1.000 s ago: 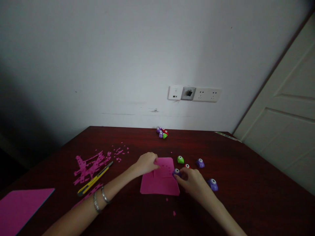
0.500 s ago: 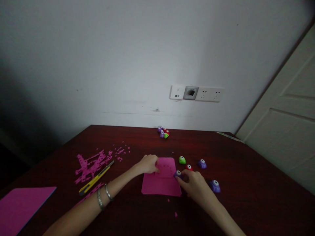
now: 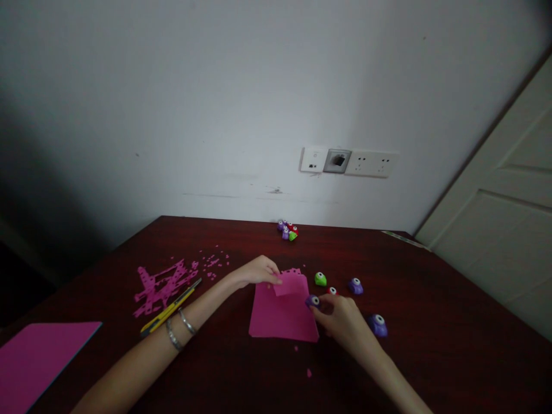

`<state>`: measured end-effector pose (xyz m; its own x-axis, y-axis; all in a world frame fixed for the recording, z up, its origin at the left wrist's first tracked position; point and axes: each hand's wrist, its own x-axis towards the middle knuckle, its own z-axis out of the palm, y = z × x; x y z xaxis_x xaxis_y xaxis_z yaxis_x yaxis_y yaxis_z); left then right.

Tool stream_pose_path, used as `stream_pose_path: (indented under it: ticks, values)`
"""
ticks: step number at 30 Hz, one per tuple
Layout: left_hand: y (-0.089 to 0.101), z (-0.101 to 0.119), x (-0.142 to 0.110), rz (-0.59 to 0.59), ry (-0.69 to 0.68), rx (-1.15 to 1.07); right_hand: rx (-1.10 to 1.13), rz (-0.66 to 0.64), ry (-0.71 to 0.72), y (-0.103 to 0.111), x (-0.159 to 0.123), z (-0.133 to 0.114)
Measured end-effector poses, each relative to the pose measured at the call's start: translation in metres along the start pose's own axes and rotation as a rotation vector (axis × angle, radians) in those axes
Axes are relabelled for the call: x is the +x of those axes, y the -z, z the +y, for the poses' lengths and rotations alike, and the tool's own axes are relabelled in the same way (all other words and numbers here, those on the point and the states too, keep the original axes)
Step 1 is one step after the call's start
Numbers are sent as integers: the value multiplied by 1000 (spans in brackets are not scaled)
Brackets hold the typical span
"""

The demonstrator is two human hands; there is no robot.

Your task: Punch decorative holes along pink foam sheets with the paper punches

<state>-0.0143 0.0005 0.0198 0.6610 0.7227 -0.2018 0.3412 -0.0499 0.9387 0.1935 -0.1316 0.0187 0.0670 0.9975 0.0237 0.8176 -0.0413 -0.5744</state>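
- Left hand (image 3: pixel 259 271): thumb and fingers pinch small pink piece (image 3: pixel 290 284), over far part of big pink sheet (image 3: pixel 282 319).
- Right hand (image 3: pixel 341 315): gripping purple punch (image 3: pixel 312 301) at big sheet's right edge.
- Right of big sheet: green punch (image 3: pixel 320 279), red punch (image 3: pixel 332 291), the red one partly hidden by the right hand.
- Left of big sheet: yellow cutter (image 3: pixel 170 310), pink scraps (image 3: pixel 157 290), all on desk (image 3: pixel 237 374).
- Risk, my guess: small piece could bend or tear at its holed far edge if pinched hard, thin strips there; right hand could knock red punch, sitting that close.
- Versus half a second ago: left hand and small piece are farther toward big sheet's far edge, holes now at that edge; purple punch about the same spot.
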Motion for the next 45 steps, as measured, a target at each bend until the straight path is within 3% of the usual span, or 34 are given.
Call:
stream_pose_path:
  ticks: [6,30,37,45]
  values:
    - [2,-1,-1,-55,15,-22,25,37,-31,-4,1,-1]
    - [-3,-9,0,-58,8,-23,-115,101,-17,-3,1,-3]
    - [-9,-9,0,-77,26,-74,-201,90,-43,-5,-1,-8]
    - [-13,-8,-1,-115,49,-83,-221,55,24,-12,-7,-14]
